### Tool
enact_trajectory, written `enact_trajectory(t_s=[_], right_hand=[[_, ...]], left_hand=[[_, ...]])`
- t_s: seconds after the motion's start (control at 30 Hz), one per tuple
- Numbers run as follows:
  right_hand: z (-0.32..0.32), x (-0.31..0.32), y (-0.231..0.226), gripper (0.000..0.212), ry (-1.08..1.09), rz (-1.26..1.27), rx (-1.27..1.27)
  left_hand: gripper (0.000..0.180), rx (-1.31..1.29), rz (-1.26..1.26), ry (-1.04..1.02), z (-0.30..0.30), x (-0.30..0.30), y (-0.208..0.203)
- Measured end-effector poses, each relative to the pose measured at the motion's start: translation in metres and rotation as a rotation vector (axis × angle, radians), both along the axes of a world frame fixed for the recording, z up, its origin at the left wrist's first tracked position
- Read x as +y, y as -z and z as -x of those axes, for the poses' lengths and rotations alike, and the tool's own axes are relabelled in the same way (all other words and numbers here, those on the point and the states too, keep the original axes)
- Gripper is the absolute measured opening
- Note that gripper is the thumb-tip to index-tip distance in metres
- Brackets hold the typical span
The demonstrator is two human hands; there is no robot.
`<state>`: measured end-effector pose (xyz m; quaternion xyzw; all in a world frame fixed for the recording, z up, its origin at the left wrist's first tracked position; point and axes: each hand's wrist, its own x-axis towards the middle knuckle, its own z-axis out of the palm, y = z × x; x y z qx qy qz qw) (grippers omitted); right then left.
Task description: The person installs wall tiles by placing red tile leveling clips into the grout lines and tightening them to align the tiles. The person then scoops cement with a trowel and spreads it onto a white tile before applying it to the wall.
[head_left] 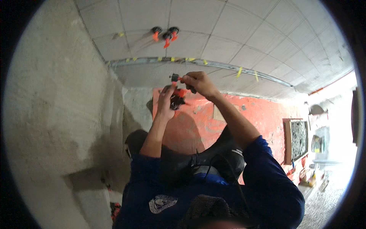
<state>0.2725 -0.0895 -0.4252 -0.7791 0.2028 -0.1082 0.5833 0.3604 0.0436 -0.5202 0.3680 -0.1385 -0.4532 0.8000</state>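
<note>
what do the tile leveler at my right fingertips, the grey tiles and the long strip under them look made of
Red-and-black tile leveler: probably plastic, from its flat, solid colours; blur hides the finish. Grey tiles: likely ceramic or porcelain, matt, judging by dull faces and thin joints. Long strip: seemingly bare metal, from its silvery streaks.

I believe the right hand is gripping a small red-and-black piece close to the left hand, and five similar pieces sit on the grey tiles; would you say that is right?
Not quite: the head view shows three similar pieces on the grey tiles, not five. The rest holds: the right hand is gripping a small red-and-black piece close to the left hand.
</note>
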Motion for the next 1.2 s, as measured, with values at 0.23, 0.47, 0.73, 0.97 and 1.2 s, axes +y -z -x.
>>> enact_trajectory(t_s=[0.23,0.47,0.73,0.97,1.2], right_hand=[[0.030,-0.032,0.022,0.024,-0.234,-0.078,-0.008],[0.059,-0.085,0.036,0.025,-0.490,0.119,0.053],[0.097,-0.146,0.047,0.026,-0.372,0.114,-0.109],[0.101,-0.173,0.060,0.029,-0.361,-0.028,-0.189],[0.090,-0.162,0.069,0.031,-0.397,-0.130,-0.158]], left_hand=[[0.045,-0.109,0.007,-0.053,0.027,-0.025,-0.011],[0.028,-0.387,-0.179,-0.161,0.070,-0.053,-0.020],[0.033,-0.680,-0.644,-0.177,0.058,-0.022,-0.039],[0.040,-0.628,-1.134,-0.367,0.031,0.136,-0.035],[0.029,-0.246,-1.525,-0.655,0.103,0.317,0.002]])
